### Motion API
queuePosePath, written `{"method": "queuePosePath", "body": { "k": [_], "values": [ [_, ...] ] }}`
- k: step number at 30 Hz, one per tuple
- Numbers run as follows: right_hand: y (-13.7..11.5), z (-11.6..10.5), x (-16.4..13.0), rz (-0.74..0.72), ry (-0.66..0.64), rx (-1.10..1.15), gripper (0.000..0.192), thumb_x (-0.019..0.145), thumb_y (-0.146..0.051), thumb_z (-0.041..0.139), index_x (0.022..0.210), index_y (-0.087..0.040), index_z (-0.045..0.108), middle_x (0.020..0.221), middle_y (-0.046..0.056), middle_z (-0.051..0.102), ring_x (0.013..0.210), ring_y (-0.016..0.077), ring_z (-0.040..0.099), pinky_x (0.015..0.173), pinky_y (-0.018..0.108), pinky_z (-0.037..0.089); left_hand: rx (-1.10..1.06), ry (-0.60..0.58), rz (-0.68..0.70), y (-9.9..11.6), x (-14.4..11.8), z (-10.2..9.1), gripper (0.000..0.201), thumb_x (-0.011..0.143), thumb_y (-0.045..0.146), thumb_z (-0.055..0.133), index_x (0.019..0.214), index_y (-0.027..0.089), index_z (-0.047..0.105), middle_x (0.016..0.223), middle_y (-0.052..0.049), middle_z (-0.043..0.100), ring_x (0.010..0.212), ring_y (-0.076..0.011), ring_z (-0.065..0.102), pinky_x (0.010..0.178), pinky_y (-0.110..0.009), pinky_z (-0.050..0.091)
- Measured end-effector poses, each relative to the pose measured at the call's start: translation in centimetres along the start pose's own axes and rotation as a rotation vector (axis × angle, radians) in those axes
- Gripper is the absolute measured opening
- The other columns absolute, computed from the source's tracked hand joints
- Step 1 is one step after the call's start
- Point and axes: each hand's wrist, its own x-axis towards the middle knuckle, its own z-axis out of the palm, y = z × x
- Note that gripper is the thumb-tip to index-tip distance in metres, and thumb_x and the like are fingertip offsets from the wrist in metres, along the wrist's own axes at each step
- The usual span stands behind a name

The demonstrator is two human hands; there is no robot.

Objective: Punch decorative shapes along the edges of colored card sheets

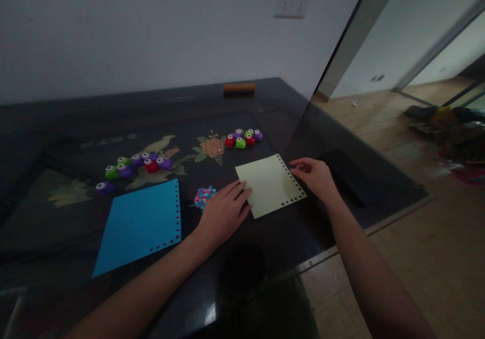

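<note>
Blue sheet (pixel 140 223): lies flat at the left of the dark glossy surface (pixel 265 238), punched holes running along its right and lower edges, nobody touching it.
Left punches (pixel 132 167): a loose huddle of small green, purple and red craft punches just beyond the blue sheet, one purple straggler nearest the sheet's far corner.
Confetti (pixel 203 196): a little heap of pink and blue punched bits between the two sheets, right beside the left hand; a sweep of that wrist would likely scatter it.
Left hand (pixel 223 212): flat, fingers together and stretched out, fingertips pressing the near left corner of the pale sheet.
Pale yellow sheet (pixel 270 183): centre right on the surface, holes along its right and near edges, pinned at one corner only.
Slip risk: the polished top looks slick, so I reckon the paper could pivot or crease if the two hands pull unevenly.
Right punches (pixel 243 138): a second cluster behind the pale sheet, well apart from both hands.
Right hand (pixel 316 176): loosely curled, fingertips at the sheet's far right corner; whether it pinches the edge, I cannot tell.
Edge risk: the surface ends close to the right, so anything nudged that way may drop.
Writing: none readable; the wall socket (pixel 291 1) shows no legible mark.
</note>
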Motion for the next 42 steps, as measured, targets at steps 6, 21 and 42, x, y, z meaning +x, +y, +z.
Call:
{"method": "queuePosePath", "body": {
  "k": [6, 21, 42],
  "values": [
    [0.0, 0.2, 0.0, -0.034, -0.036, -0.119, 0.015, 0.067, -0.020, 0.067, 0.081, -0.016, 0.073, 0.068, 0.003, 0.062, 0.060, 0.0151, 0.054, 0.059, 0.029, 0.042, 0.021, -0.010, 0.006, 0.0, 0.1, -0.1, 0.035, 0.087, 0.027, 0.053, 0.120, 0.015, 0.057, 0.129, -0.011, 0.057, 0.121, -0.0256, 0.050, 0.099, -0.040, 0.045],
    [0.0, 0.2, 0.0, -0.056, -0.051, -0.166, 0.015, 0.068, -0.019, 0.066, 0.082, -0.015, 0.073, 0.072, 0.004, 0.064, 0.062, 0.0152, 0.055, 0.060, 0.028, 0.042, 0.011, -0.008, 0.004, 0.1, 0.0, -0.1, 0.035, 0.088, 0.026, 0.051, 0.121, 0.015, 0.057, 0.130, -0.011, 0.056, 0.122, -0.0255, 0.050, 0.101, -0.040, 0.043],
    [-0.2, 0.0, -0.3, -0.062, -0.016, -0.145, 0.016, 0.069, -0.027, 0.062, 0.078, -0.018, 0.072, 0.069, 0.003, 0.066, 0.062, 0.0166, 0.058, 0.060, 0.029, 0.044, -0.146, 0.145, -0.083, -3.3, -1.6, -6.3, 0.027, 0.091, 0.025, 0.044, 0.114, 0.023, 0.058, 0.120, -0.004, 0.061, 0.109, -0.0204, 0.057, 0.091, -0.037, 0.049]
  ]
}}
